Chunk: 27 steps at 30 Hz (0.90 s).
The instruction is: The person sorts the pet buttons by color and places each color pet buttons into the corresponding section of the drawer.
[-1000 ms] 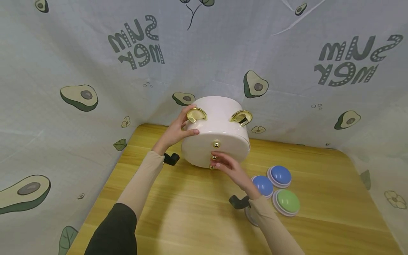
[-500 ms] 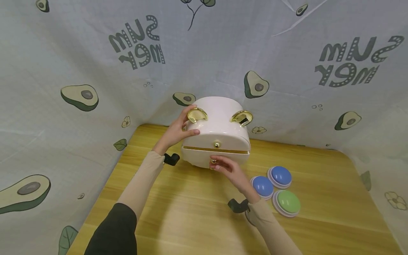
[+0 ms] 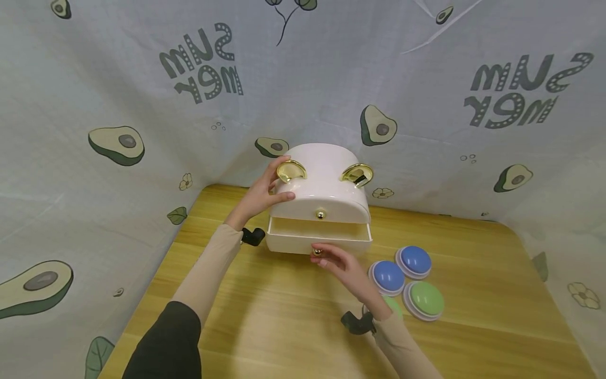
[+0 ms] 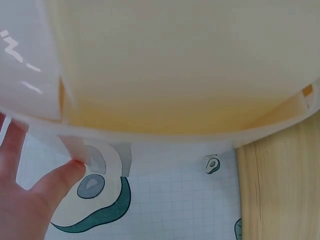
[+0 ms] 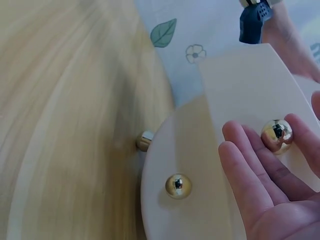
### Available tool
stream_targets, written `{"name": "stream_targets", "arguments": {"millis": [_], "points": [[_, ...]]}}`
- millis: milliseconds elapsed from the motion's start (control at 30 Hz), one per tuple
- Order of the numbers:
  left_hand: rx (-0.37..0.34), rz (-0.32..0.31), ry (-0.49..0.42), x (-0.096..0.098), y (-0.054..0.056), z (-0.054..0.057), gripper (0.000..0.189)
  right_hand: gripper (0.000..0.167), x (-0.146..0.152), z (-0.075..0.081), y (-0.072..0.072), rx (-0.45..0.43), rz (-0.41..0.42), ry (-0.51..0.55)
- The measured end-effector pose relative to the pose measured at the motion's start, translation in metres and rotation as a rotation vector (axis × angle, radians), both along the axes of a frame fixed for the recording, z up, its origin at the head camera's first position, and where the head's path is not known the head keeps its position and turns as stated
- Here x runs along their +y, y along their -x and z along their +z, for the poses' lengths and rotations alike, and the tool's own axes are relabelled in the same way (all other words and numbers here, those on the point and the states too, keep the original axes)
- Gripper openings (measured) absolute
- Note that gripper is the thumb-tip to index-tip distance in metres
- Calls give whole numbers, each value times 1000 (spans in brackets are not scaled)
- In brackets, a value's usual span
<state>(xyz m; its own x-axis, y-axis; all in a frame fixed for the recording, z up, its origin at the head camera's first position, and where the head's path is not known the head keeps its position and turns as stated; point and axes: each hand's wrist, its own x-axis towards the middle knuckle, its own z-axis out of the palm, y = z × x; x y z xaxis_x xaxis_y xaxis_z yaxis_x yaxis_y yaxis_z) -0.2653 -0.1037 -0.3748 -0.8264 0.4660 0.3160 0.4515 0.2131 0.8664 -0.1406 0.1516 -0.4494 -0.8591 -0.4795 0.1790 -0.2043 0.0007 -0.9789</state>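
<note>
A white rounded drawer box (image 3: 326,163) with two gold ear-shaped pieces stands at the back of the table. Its middle drawer (image 3: 293,243) is pulled part-way out, and the inside that shows holds nothing. My right hand (image 3: 345,271) pinches that drawer's gold knob (image 5: 277,136) between its fingers. Spread against the box's left side is my left hand (image 3: 260,197), thumb along the front edge and fingers beside the left ear. Another gold knob (image 3: 321,214) sits on the closed top drawer. In the right wrist view, the lower drawer's knob (image 5: 178,186) shows below.
Blue domed buttons (image 3: 416,259) and green domed buttons (image 3: 427,298) with white bases lie to the right of the box; one green button is partly hidden by my right wrist. A printed cloth (image 3: 307,95) hangs close behind the wooden table (image 3: 274,316).
The middle drawer, closed a second ago, has slid out toward me. My right hand has moved back with its knob, while my left hand has stayed on the box.
</note>
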Motion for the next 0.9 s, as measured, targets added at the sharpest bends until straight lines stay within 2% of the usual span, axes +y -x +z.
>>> {"name": "stream_targets", "arguments": {"millis": [200,267,300,433,500,633,900], "points": [[-19,8,14,1,1,1,85,36,1,-1,-11,34,11,6],[-18,7,22,2,-5,8,83,36,1,0,-15,36,14,10],[-13,6,20,2,-5,8,82,36,1,1,-18,35,14,9],[4,3,8,1,-5,6,81,37,0,4,-26,20,20,7],[14,3,0,0,1,-2,86,37,0,5,-31,14,23,-3],[20,3,-1,-1,1,-2,91,37,2,4,-39,10,40,-8],[17,0,-6,0,1,-1,92,36,4,1,-54,69,68,0]]}}
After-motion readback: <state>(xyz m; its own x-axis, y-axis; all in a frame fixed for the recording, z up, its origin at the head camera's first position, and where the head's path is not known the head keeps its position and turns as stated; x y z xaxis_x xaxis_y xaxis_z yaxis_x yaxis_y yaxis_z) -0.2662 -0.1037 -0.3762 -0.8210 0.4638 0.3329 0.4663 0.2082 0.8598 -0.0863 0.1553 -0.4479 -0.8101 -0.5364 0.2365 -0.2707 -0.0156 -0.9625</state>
